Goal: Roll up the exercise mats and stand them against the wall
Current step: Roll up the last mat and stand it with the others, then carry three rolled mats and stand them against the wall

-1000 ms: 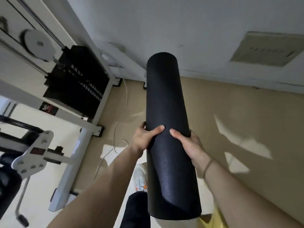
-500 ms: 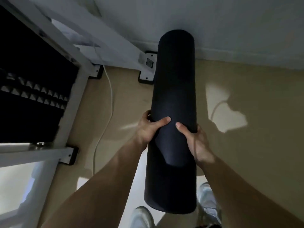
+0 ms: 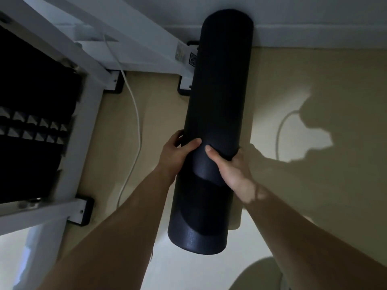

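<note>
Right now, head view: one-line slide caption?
Left hand and right hand grip a rolled black mat, far end toward the wall, beside a white machine frame.

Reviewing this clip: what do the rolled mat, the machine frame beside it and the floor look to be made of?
Rolled mat: probably foam, matte black; a fine grainy surface and a thick overlapping edge show near its lower end.
Machine frame: likely painted metal, smooth white; square bars on bolted feet.
Floor: perhaps vinyl, smooth beige; no seams or grain visible, so uncertain.

White gym frame, white cable
</note>
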### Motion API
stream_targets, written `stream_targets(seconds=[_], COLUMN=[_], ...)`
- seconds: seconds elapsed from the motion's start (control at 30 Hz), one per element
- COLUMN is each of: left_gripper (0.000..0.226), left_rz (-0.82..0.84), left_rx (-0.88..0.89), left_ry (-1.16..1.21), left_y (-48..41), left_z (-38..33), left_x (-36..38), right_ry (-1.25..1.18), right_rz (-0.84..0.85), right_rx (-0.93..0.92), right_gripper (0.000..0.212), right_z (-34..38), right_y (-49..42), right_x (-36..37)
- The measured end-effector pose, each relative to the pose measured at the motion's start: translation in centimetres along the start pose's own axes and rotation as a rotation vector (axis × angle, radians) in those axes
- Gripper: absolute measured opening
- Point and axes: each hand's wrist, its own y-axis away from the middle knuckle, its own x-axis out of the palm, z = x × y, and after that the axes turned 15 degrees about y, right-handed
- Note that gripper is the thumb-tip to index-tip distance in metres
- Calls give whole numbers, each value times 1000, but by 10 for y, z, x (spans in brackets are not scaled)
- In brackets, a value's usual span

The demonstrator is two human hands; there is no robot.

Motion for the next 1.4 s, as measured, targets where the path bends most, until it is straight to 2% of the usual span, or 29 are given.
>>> stream_targets(seconds=[0.03, 0.13, 0.23, 0.33, 0.57, 0.8, 0.97, 1.17, 1.33, 1.4], left_gripper=[81, 80, 78, 71, 78, 68, 69, 66, 68, 76], left_rz=[-39, -152, -124, -24, 206, 331, 411, 564, 793, 898], left_rx=[4, 61, 86, 73, 69, 191, 298, 414, 478, 488], left_ry=[-65, -353, -566, -719, -853, -931, -1013, -1097, -1219, -1270], left_y=[6, 32, 73, 125, 262, 412, 529, 692, 818, 859], left_z=[-4, -15, -34, -58, -130, -173, -165, -113, -53, -25], left_x=[0, 5, 7, 10, 25, 57, 109, 184, 235, 251], right_ry=[43, 122, 267, 384, 620, 760, 683, 607, 416, 308], right_rz=[27, 74, 5, 11, -128, -201, -250, -359, -459, -503], right_rx=[6, 80, 104, 133, 138, 196, 230, 351, 551, 621], right_gripper=[105, 89, 90, 81, 72, 76, 73, 75, 84, 85], right_z=[3, 19, 33, 42, 60, 42, -17, -144, -265, -314], right_y=[2, 19, 49, 104, 276, 457, 573, 740, 878, 927], right_x=[-4, -28, -57, -96, -205, -298, -353, -415, -448, -447])
